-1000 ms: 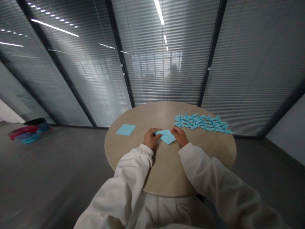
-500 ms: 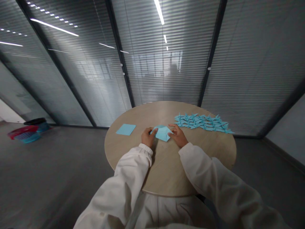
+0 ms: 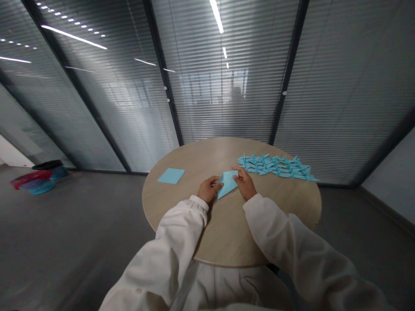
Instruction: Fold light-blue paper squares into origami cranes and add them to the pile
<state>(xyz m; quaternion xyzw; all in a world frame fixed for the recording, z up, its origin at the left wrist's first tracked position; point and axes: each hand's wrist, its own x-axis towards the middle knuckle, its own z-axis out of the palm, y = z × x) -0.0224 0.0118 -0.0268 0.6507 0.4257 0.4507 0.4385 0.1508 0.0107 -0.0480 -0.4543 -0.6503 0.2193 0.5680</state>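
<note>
A partly folded sheet of light blue origami paper (image 3: 228, 183) is held between my two hands above the middle of the round table. My left hand (image 3: 209, 188) pinches its left edge between thumb and fingers. At the upper right corner, my right hand (image 3: 245, 183) grips the paper, its thumb and fingers closed. Flat on the table to the left lies a blue paper stack or sheet (image 3: 171, 176). Several folded blue paper cranes (image 3: 275, 166) sit in close rows beyond my right hand.
The round wooden table (image 3: 233, 242) has its near edge against my lap. Behind it stands a glass partition with blinds (image 3: 223, 116). On the floor at the far left are bins, one blue with a red liner (image 3: 35, 183).
The folded paper has turned and tilted, showing a different flat face. My left hand has shifted slightly right along with it; my right hand has moved only a little.
</note>
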